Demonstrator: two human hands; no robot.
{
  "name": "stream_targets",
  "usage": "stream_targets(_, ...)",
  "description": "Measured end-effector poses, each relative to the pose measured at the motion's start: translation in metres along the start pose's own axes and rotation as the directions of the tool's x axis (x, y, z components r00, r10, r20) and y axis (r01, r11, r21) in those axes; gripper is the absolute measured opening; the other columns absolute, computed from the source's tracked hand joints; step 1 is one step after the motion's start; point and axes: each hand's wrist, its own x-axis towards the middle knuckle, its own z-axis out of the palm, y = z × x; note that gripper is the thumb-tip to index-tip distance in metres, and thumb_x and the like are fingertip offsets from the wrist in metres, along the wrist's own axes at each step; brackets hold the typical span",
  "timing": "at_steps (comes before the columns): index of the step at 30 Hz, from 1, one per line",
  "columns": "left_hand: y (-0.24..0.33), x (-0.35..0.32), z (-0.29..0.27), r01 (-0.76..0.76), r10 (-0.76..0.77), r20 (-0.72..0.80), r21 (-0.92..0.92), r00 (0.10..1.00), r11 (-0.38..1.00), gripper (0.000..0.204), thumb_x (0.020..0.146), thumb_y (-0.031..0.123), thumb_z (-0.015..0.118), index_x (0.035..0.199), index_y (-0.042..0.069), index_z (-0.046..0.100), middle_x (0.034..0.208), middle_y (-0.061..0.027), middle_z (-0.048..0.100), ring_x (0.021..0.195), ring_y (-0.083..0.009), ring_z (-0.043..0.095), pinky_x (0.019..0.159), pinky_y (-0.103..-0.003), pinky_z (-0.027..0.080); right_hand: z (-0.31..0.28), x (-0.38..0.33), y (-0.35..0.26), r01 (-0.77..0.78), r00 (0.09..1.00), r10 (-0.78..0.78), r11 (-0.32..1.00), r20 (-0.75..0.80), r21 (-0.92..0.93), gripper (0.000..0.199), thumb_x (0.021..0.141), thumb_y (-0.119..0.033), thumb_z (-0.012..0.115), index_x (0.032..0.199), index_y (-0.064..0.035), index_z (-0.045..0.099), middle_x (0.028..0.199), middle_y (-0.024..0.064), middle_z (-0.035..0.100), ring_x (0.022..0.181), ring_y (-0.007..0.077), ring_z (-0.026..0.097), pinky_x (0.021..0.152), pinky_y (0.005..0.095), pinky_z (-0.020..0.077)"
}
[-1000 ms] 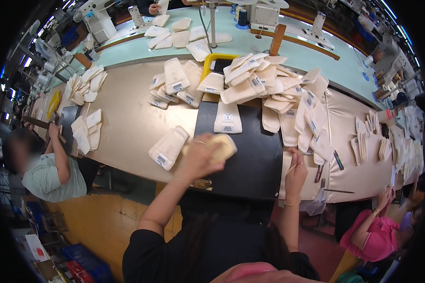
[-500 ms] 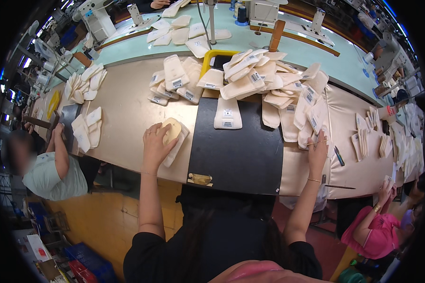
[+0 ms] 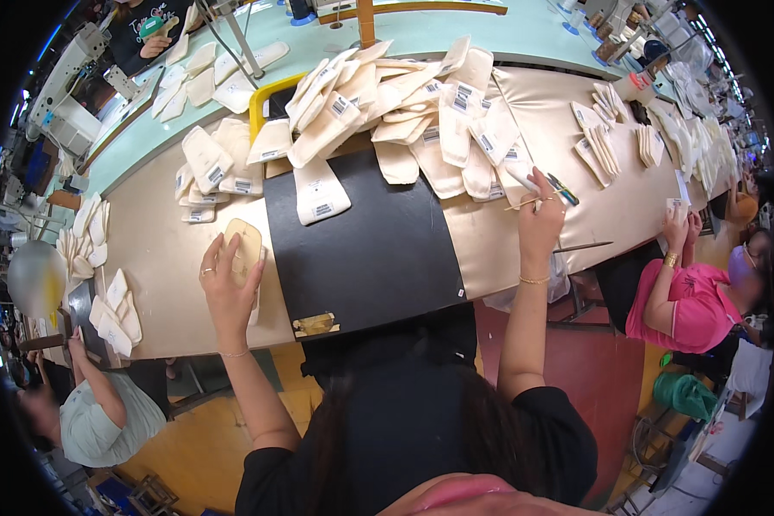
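Note:
My left hand is curled around a flat yellowish block with a rounded end. A cream fabric pad shows partly under the block, on the beige tabletop. At the right, my right hand has bent fingers closed on a thin stick. Its fingertips are also at the end of a small cream pad at the heap's edge; whether they grip it I cannot tell. Just right of those fingers lie teal-handled thread snips. One printed pad rests on the black board.
A large heap of cream pads covers the back middle, partly over a yellow bin. A smaller stack sits left of it. A dark pointed tool lies by the front edge. Co-workers sit at both sides, one in pink.
The view has swung right, so the table appears shifted left. My right hand has moved closer to the snips, still with the thin stick. My left hand remains on the yellowish block.

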Motion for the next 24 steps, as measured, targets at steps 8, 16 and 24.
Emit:
stream_targets(8,0.052,0.003,0.020,-0.035,0.071,0.126,-0.269,0.990,0.963,0.055,0.080,0.018,0.085,0.132,0.009,0.067,0.138,-0.0158,0.058,0.125,-0.0331,0.057,0.103,-0.041,0.048,-0.006,-0.071,-0.120,0.234,0.858,-0.386,0.880,0.338,0.412,0.035,0.085,-0.009,0.077,0.119,-0.0036,0.070,0.112,0.0149,0.074,0.100,0.0301,0.070,0.088,0.0388,0.0556)
stream_targets(16,0.085,-0.005,0.045,-0.284,0.333,0.258,-0.208,0.907,0.936,0.056,0.076,0.028,0.087,0.128,0.014,0.069,0.135,-0.0171,0.059,0.122,-0.0364,0.058,0.104,-0.045,0.046,-0.003,-0.106,-0.120,0.012,0.839,-0.273,0.874,0.470,0.486,0.030,0.091,-0.005,0.071,0.120,-0.0015,0.069,0.113,0.0180,0.072,0.101,0.0331,0.070,0.088,0.0395,0.0553)
stream_targets(24,0.131,0.010,0.123,-0.580,0.663,0.383,-0.321,0.643,0.749,0.051,0.080,0.033,0.081,0.125,0.013,0.068,0.137,-0.0156,0.056,0.130,-0.0369,0.051,0.113,-0.050,0.039,-0.003,-0.092,-0.072,-0.227,0.866,0.035,0.917,0.499,0.329,0.029,0.106,-0.020,0.056,0.123,0.0012,0.067,0.105,0.0184,0.074,0.096,0.0288,0.070,0.085,0.0373,0.0532)
